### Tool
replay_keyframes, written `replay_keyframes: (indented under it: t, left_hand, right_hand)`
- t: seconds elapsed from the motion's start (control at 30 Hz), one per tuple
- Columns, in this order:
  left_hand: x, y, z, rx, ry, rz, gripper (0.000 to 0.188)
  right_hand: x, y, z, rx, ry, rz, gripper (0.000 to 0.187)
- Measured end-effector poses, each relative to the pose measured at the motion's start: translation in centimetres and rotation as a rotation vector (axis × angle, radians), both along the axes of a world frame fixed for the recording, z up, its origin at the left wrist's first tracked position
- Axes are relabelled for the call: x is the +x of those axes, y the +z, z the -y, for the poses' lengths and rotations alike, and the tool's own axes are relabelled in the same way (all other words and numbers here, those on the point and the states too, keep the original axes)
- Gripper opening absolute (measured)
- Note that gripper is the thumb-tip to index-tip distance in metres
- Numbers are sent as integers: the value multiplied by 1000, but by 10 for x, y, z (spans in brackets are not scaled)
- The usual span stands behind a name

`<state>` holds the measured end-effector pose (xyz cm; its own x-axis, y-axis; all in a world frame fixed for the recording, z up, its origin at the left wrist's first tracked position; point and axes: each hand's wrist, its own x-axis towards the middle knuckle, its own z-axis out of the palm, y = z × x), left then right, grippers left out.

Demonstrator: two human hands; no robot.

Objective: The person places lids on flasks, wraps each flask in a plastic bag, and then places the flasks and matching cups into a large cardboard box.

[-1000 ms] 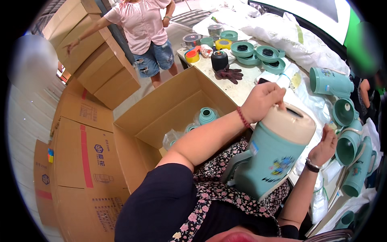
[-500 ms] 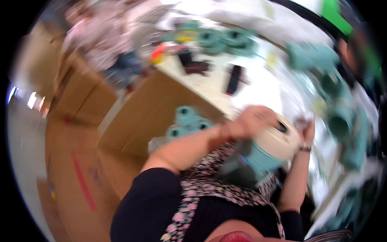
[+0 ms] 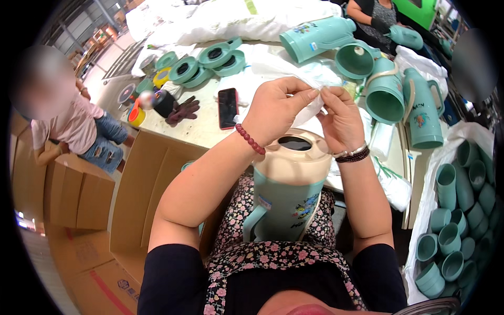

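Observation:
A teal vacuum flask (image 3: 286, 202) with a cream shoulder and a dark round mouth stands in my lap, between my thighs. Its handle is on the left, and a printed flower pattern shows on its side. Above its mouth, my left hand (image 3: 281, 107) pinches a thin whitish plastic bag (image 3: 308, 111) between thumb and fingers. My right hand (image 3: 342, 118) grips the same bag close by, the fingertips nearly meeting. Neither hand holds the flask, though both wrists are close to its shoulder.
Several teal lids (image 3: 207, 63), a phone (image 3: 227, 107) and a dark glove (image 3: 182, 110) lie on the table. Teal flask casings (image 3: 317, 39) are at the back right. A white sack (image 3: 420, 220) of teal cups is at right, an open carton (image 3: 139, 194) at left. Two people are nearby.
The flask was tilted, with my left hand at its cream top; it now stands upright in my lap. Both hands have come together above it on the plastic bag. The view has swung too.

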<state>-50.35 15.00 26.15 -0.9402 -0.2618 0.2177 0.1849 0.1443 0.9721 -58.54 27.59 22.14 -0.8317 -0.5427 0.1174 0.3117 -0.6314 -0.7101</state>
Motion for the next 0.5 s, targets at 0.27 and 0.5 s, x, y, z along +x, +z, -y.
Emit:
replay_keyframes:
  t: [0.27,0.5]
  left_hand:
    - [25,-31,65,378,138,22,17]
    - [43,-54,117,152,-124,-183,30]
  right_hand:
    - [-5,23,-14,-195,249,178,34]
    - [-83,-76,-56,401,-263,-323,40]
